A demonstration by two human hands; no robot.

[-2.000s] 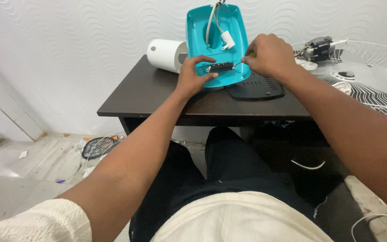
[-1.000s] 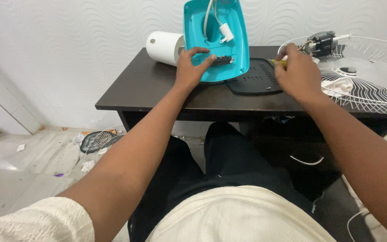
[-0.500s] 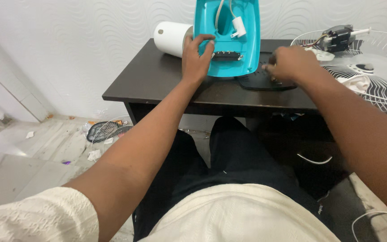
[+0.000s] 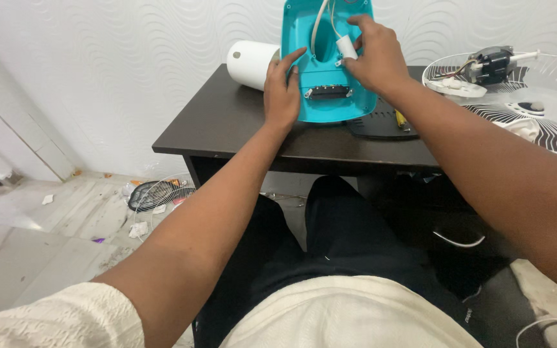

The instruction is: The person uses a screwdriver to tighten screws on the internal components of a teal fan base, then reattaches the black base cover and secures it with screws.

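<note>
while left fingers (image 4: 289, 64) brace the teal housing (image 4: 328, 96), right fingers (image 4: 360, 40) pinch its white part (image 4: 346, 48)

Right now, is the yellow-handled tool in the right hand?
No: the right hand pinches a small white cylinder inside the teal housing, while the yellow-handled tool lies on the black panel.
</note>
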